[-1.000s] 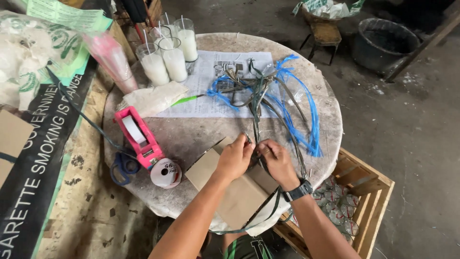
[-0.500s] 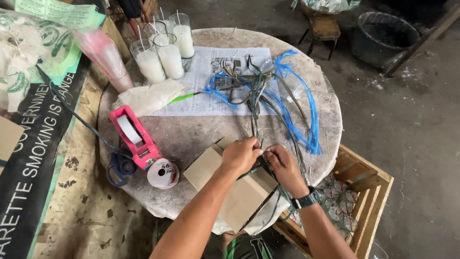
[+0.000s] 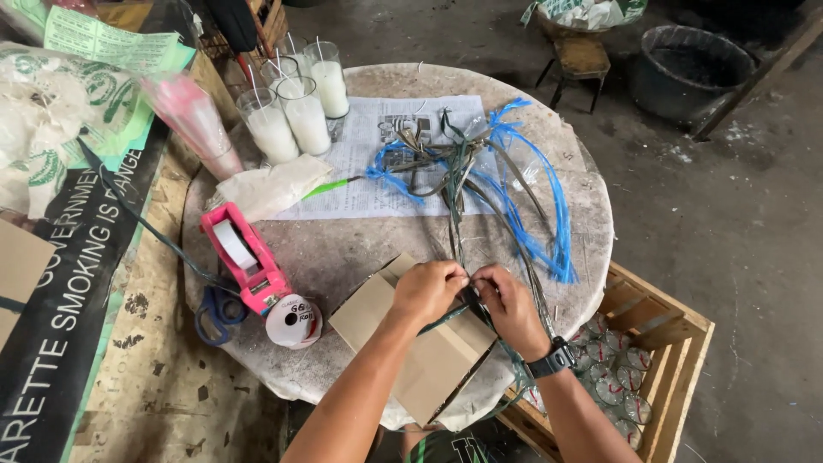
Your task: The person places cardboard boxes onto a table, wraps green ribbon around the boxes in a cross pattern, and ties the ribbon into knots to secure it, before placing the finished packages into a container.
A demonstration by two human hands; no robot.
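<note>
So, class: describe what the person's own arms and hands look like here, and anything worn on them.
Both forearms are bare, with no sleeves in view and no gloves. The left hand wears nothing visible. The right hand has a dark wristwatch with a black strap on its wrist. No rings can be made out.

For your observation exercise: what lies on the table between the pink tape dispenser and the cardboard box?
In the head view, a white roll of tape lies between the pink tape dispenser and the cardboard box, beside the dispenser's near end; otherwise bare table.
</note>
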